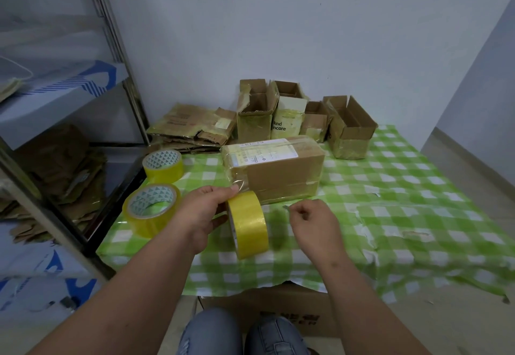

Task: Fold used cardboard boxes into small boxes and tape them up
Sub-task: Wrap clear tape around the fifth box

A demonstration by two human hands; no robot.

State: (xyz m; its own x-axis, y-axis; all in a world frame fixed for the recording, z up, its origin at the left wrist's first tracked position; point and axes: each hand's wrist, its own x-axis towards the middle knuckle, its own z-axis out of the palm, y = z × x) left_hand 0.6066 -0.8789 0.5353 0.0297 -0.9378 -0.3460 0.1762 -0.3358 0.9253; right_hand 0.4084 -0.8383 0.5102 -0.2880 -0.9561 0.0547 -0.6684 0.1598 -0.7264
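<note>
The closed cardboard box (274,169) lies on its long side on the green checked cloth (404,176), directly beyond your hands, near the middle of the surface. A white shipping label (264,152) covers its top face, and clear tape bands its left end. A strip of tape runs from that near-left corner down to the yellow tape roll (248,223), which stands on edge just in front of the box.

Your left hand (202,214) grips this roll from its left side, fingers curled round it, with the forefinger tip reaching up to the strip at the box corner. Your right hand (313,222) hovers just right of the roll, fingers curled in, thumb and forefinger pinched together. Whether they pinch anything cannot be told; only a small greyish point shows at the fingertips.

Two further tape rolls lie flat to your left: a near one (152,209) at the cloth's edge and a far one (164,165) behind it. Beyond them sits a stack of flattened cardboard (192,127). Four open boxes (303,116) stand in a row against the wall (306,25). A metal shelf unit (111,56) stands at the left. A large carton (278,307) shows beneath the cloth's near edge, above your knees.
</note>
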